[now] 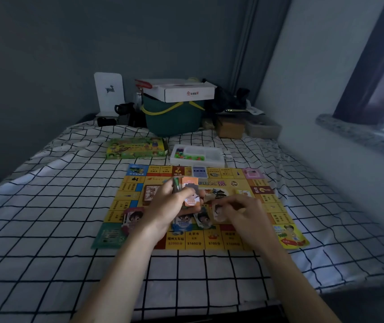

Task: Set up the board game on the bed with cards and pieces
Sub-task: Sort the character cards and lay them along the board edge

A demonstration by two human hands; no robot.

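Game board (230, 238) lies flat on the checked bed sheet (46, 229), yellow border squares showing. My left hand (165, 206) is curled round a stack of play money (190, 190), orange note on top, held above the board's middle. My right hand (240, 213) pinches 1 card (219, 212) just beside the stack. Behind the board: green game box (135, 148) and white tray of pieces (198, 155), side by side. Green basket (174, 117) against the wall.

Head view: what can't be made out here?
- Card under the right hand: blurred, mostly covered by the fingers.
- Stack of cards in the left hand: only the top orange card shows.
- Board game mat: centre hidden by both hands.
- Tray pieces: too small.
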